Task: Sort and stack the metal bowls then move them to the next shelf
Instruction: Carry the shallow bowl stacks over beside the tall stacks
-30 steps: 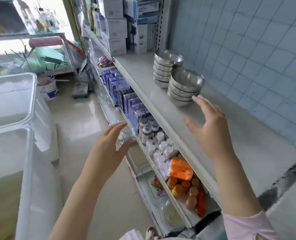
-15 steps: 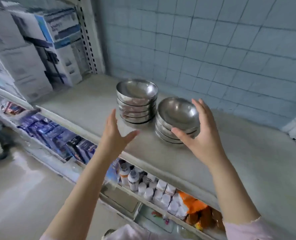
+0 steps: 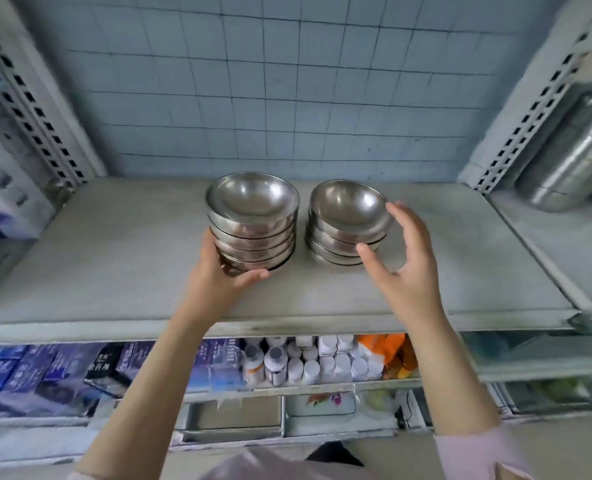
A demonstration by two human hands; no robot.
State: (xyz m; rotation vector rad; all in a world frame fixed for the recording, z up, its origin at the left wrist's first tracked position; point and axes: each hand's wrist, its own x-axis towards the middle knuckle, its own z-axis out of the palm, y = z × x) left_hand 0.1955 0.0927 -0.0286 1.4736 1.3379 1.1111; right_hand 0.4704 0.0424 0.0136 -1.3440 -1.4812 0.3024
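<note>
Two stacks of metal bowls sit side by side on the grey shelf (image 3: 121,258), toward its far half in front of the blue tiled wall (image 3: 287,84), and both hands are in play. The left hand (image 3: 218,278) is cupped against the near-left base of the taller left stack (image 3: 252,223), thumb curled under the bottom bowl and fingers pressed to the side, so it looks like contact, though whether it is a firm grip I cannot tell. The right hand (image 3: 403,261) is spread wide around the shorter right stack (image 3: 348,221), thumb by the near lower bowls, fingertips up at the far-right rim, palm apparently just off the metal. Here is the risk: that top bowl on the right sits tilted, not nested flat, so a squeeze or a lift could slide it off with a clatter. The left stack is tall and held only low down, so a quick tug could make the upper bowls shear and topple toward the far wall or into the neighbouring stack, which stands just beside it. Polished steel is likely slippery, too. Below the shelf's near edge stand the white bottles (image 3: 308,365), so anything dropped forward could land among them. Over on the right, the next shelf (image 3: 547,258) already carries a large steel container (image 3: 571,161), which leaves less landing room.
</note>
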